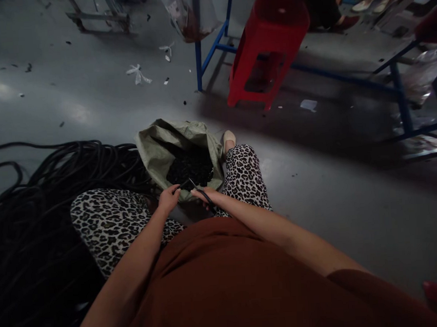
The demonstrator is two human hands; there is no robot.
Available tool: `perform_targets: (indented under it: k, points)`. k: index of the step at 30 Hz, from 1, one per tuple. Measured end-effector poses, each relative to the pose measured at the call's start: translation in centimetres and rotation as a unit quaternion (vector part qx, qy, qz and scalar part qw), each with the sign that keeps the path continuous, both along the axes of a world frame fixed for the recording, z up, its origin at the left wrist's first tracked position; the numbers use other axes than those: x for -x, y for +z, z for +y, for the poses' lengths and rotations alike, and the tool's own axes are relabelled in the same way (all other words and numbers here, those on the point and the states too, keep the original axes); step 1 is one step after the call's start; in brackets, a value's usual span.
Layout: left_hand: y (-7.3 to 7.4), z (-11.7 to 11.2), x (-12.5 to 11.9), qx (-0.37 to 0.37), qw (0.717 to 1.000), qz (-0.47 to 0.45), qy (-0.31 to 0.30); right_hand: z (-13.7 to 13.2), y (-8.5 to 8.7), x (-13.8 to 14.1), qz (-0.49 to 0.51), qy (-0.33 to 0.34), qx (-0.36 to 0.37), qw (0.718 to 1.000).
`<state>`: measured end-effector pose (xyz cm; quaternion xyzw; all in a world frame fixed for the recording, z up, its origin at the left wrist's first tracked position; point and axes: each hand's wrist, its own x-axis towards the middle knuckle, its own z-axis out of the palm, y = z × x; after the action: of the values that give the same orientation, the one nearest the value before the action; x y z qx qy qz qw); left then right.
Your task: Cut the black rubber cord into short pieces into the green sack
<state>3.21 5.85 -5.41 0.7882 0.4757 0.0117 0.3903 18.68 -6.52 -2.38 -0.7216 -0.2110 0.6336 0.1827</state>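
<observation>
Left hand (168, 198) is pinched shut on a short cable piece (184, 186). Right hand (204, 193) is curled round dark cutters (208, 201) (blades too dim to read). Both sit just over the open woven sack (155, 147) of black offcuts (189, 167), between my knees.

The trousers (108, 223) carry a leopard print, black spots on cream. The shirt (228, 280) is rust brown. The sack (159, 147) is pale grey-green and the bits (189, 167) in it are black, as are the cord (184, 185), the tool (206, 197) and the cable heap (41, 202). The stool (267, 44) is red, the frame (198, 47) blue, the floor (333, 187) grey with white scraps (137, 74). The shoe (229, 137) is cream.
</observation>
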Motion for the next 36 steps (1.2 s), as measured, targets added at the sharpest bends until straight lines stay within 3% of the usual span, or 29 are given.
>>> perform_targets:
  k: [12,30,36]
  points:
    - [0.3,-0.4,-0.1,-0.004,0.999,-0.001,-0.051,0.1,-0.2,0.1,0.008,-0.005,-0.006,1.000]
    - [0.4,-0.6,-0.3,0.028,0.998,-0.008,-0.053,0.0,0.9,0.0,0.004,0.003,-0.018,1.000]
    - [1.0,-0.8,-0.4,0.032,0.997,-0.020,-0.068,0.0,0.3,-0.1,-0.009,0.023,-0.017,1.000]
